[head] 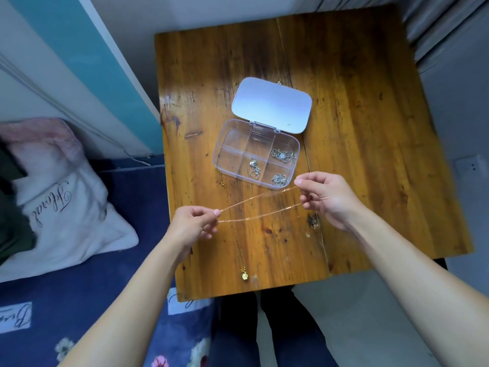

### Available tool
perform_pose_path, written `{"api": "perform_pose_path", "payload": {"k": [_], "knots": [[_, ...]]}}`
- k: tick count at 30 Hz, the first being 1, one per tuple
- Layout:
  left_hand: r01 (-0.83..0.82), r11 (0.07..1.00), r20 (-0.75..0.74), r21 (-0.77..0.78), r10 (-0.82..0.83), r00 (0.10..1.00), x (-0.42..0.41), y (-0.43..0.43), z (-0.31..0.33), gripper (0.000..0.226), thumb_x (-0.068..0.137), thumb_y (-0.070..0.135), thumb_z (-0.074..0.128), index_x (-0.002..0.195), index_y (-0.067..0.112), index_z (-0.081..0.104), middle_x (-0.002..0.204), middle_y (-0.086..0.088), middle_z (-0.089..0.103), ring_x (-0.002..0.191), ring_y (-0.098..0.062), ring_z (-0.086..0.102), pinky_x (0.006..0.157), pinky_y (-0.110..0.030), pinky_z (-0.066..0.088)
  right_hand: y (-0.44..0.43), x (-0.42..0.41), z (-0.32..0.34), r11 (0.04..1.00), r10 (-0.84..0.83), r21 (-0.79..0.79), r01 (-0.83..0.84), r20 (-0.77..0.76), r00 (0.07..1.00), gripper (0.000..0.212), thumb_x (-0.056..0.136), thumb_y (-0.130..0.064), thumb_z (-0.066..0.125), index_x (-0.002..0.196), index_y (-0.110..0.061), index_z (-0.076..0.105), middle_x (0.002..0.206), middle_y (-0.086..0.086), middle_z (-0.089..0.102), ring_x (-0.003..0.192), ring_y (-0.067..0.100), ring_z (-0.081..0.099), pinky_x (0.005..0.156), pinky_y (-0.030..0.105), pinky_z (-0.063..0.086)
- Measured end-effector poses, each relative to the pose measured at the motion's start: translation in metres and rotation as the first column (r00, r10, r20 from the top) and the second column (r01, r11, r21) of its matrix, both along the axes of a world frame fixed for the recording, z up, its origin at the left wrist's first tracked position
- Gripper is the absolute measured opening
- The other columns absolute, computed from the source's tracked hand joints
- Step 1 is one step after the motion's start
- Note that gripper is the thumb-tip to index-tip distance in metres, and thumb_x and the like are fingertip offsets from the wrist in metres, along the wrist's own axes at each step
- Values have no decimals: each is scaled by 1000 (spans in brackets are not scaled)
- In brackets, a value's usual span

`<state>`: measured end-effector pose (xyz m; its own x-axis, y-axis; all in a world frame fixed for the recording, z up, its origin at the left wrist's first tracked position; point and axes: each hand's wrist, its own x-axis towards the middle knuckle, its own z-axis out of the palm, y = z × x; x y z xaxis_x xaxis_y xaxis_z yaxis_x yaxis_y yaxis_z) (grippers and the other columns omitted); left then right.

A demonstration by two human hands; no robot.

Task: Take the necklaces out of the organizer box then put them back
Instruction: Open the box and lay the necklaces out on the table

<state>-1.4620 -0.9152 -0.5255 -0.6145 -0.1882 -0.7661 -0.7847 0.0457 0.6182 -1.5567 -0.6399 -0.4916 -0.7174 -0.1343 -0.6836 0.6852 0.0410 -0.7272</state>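
Pinching rose-gold chain [260, 207] taut | L hand [191, 225] & R hand [326, 198] fingers closed on it | organizer box [255, 152] open

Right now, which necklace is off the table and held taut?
The thin rose-gold chain, stretched between the left hand and right hand. The gold pendant necklace lies on the table; the silver ones sit in the organizer box.

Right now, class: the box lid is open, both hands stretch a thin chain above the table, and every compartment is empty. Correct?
Not quite. The head view shows three compartments of the box holding silver jewellery. The lid, hands and chain are as stated.
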Motion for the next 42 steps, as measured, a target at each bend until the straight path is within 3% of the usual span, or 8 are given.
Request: {"api": "perform_pose_path", "payload": {"k": [5,7,10,19,28,36,40,42], "knots": [[-146,987,69,-61,150,986,38,17,3,12,88,16,69,83,6,75,72,-13,73,57,-16,65,55,-26,55,-12,-3,5,904,393,193,-382,-22,919,13,81,12,67,90,4,70,71,13,71,63,18,72,61,23,58],[-202,979,79,-31,204,976,46,29,5,8,88,11,68,87,5,72,72,-14,73,56,-16,66,53,-25,55,-24,-1,-7,731,581,453,-510,-21,813,16,84,9,63,95,1,72,77,10,73,68,15,71,70,27,59],[-236,972,49,-7,236,971,53,50,8,4,89,7,67,89,3,68,68,-12,73,53,-16,66,49,-23,54,-33,-9,-18,493,750,747,-446,-104,654,25,85,1,59,98,-13,76,94,5,76,93,19,69,91,31,52],[-168,984,4,-53,169,986,60,125,-7,19,88,15,69,73,9,59,60,-9,70,49,-17,64,45,-28,50,-44,-56,-20,390,817,855,-343,-149,558,28,84,-4,57,98,-19,77,104,8,75,103,31,65,90,35,51],[99,940,48,-325,-88,995,76,146,-20,21,89,27,66,77,13,55,67,-5,69,65,-27,67,66,-45,58,-84,-40,-28,243,954,875,-418,-137,267,28,84,-2,56,100,-16,74,105,14,71,101,35,63,86,38,51],[204,919,81,-338,-187,979,78,144,-21,24,87,35,69,81,19,52,68,-3,68,63,-24,67,66,-42,59,-85,-38,-38,241,965,890,-387,-176,196,21,87,-1,55,97,-12,70,97,10,70,94,32,62,76,35,48],[235,897,49,-374,-234,971,76,131,-14,23,87,41,66,86,22,53,65,0,67,59,-19,65,63,-37,56,-75,-38,-30,357,925,863,-358,-272,267,18,88,-9,58,100,-12,72,100,9,73,94,32,65,80,39,52],[224,880,13,-418,-241,970,68,115,-11,22,87,41,65,84,22,55,60,2,64,60,-18,62,61,-35,53,-69,-41,-23,448,877,853,-267,-361,318,15,88,-14,59,99,-13,70,98,7,70,86,32,67,72,39,53]]}}
